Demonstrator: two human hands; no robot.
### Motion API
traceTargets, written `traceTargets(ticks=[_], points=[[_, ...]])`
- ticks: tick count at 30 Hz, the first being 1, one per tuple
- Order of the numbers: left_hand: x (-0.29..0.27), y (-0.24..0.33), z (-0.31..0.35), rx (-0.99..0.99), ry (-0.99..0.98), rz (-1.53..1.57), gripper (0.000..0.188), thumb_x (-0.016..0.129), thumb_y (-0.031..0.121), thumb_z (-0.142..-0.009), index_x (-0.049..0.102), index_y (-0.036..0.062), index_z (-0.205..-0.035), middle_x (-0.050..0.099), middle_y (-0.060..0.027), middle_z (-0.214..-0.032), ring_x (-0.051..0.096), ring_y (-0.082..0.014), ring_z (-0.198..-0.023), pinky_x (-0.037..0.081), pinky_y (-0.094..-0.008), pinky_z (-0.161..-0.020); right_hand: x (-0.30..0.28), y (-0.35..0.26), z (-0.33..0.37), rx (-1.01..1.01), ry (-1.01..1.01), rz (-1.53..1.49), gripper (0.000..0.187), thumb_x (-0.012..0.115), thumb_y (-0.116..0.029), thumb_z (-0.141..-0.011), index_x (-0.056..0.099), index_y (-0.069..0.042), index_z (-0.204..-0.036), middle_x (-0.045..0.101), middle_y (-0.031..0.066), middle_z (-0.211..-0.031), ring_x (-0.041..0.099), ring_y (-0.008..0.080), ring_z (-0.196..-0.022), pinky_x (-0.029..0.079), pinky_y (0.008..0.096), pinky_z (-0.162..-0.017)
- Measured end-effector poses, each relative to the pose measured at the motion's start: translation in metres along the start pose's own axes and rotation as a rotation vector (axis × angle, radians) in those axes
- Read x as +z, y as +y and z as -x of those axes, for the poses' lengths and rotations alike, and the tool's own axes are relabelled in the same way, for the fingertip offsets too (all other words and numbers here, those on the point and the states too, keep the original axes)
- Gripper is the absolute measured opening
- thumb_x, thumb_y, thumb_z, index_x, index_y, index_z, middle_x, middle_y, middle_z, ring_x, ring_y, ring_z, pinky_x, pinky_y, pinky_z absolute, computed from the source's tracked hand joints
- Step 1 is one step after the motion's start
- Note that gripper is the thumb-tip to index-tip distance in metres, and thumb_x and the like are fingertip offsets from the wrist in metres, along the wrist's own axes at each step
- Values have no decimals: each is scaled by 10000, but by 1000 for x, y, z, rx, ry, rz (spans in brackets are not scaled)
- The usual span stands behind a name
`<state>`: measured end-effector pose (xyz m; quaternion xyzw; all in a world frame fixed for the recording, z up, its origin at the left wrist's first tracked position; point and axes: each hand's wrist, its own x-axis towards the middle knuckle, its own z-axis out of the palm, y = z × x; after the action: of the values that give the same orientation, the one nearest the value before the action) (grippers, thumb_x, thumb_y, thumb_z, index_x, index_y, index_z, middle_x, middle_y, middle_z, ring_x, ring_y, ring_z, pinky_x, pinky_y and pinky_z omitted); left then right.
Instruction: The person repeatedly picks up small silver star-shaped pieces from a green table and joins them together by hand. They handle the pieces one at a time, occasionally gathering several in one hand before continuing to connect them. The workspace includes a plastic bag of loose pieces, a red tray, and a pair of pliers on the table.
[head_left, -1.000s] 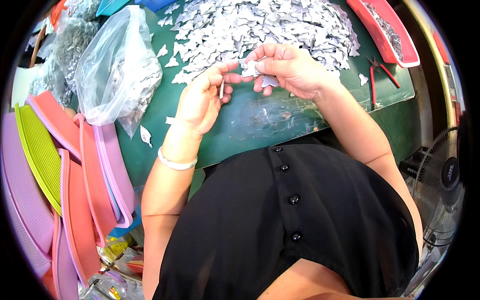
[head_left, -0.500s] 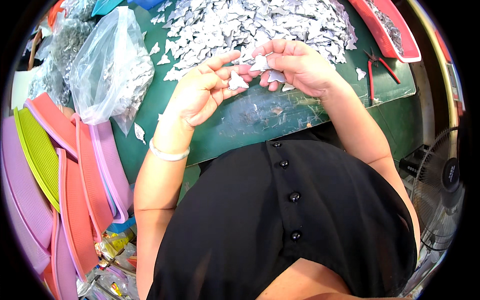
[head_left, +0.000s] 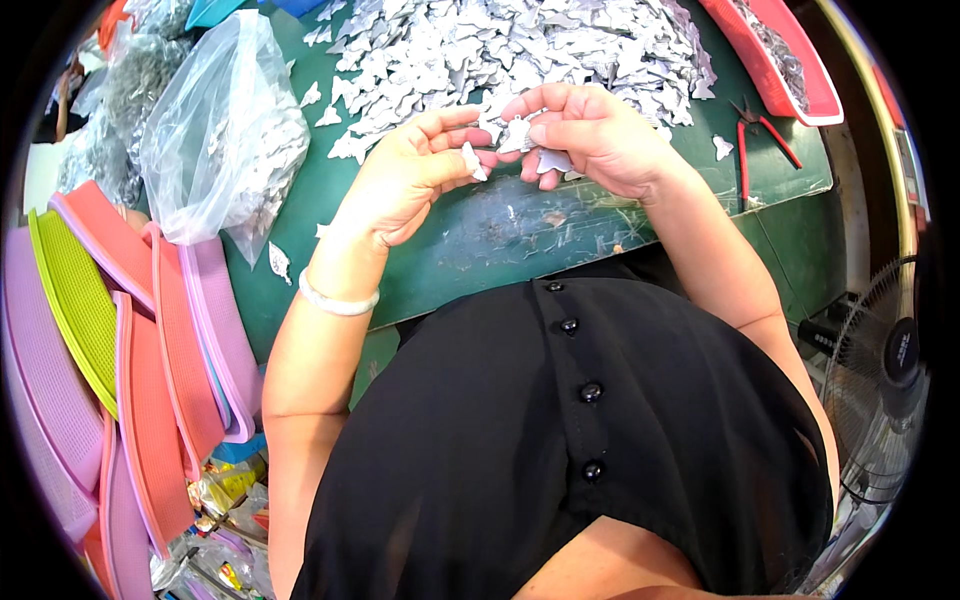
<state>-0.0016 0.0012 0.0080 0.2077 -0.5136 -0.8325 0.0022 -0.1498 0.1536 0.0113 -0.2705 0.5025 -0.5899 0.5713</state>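
Over the near edge of the pile, my two hands are close together. My left hand (head_left: 405, 180) pinches a small silvery charm (head_left: 474, 162) between thumb and fingers, and it is seen nearly edge-on. In my right hand (head_left: 605, 140), thumb and forefinger grip another silvery charm (head_left: 516, 134) with a small loop at its top. A further flat silvery piece (head_left: 553, 160) shows below the right thumb, against the curled fingers. Behind both hands spreads a large heap of similar silvery charms (head_left: 520, 45), several with a winged outline.
A clear plastic bag (head_left: 200, 130) of charms lies left on the green table (head_left: 480, 240). Stacked pink, purple and green baskets (head_left: 150, 400) crowd the left side. Red-handled pliers (head_left: 743, 160) and a pink basket (head_left: 815, 95) are at the right, above a fan (head_left: 880, 400).
My left fingers have closed in and turned the charm from face-on to nearly edge-on. The right hand has shifted only slightly, keeping its charm.
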Motion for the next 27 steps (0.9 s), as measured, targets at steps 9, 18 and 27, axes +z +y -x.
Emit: traceTargets(ticks=[9, 18, 27], points=[[-3, -12, -4, -64, 146, 32, 209, 527, 51, -837, 538, 17, -1044, 595, -64, -843, 544, -105, -669, 433, -194, -576, -2, 14, -4, -87, 97, -116, 239, 542, -81, -832, 495, 25, -1041, 610, 144, -869, 606, 154, -680, 491, 243, -560], [17, -16, 1, 28, 121, -115, 81, 584, 116, -817, 557, 42, -836, 564, -18, -725, 490, -67, -572, 383, -181, -487, 14, 19, 2, -126, 218, -10, 219, 559, -61, -812, 512, 44, -999, 605, 108, -794, 585, 139, -623, 477, 236, -527], [16, -20, 6, 61, 146, -169, 55, 581, 103, -812, 556, 54, -813, 556, -4, -707, 470, -45, -549, 363, -168, -469, 14, 22, 8, -91, 176, 59, 214, 552, -79, -819, 530, 46, -991, 614, 113, -782, 553, 97, -596, 445, 199, -495]])
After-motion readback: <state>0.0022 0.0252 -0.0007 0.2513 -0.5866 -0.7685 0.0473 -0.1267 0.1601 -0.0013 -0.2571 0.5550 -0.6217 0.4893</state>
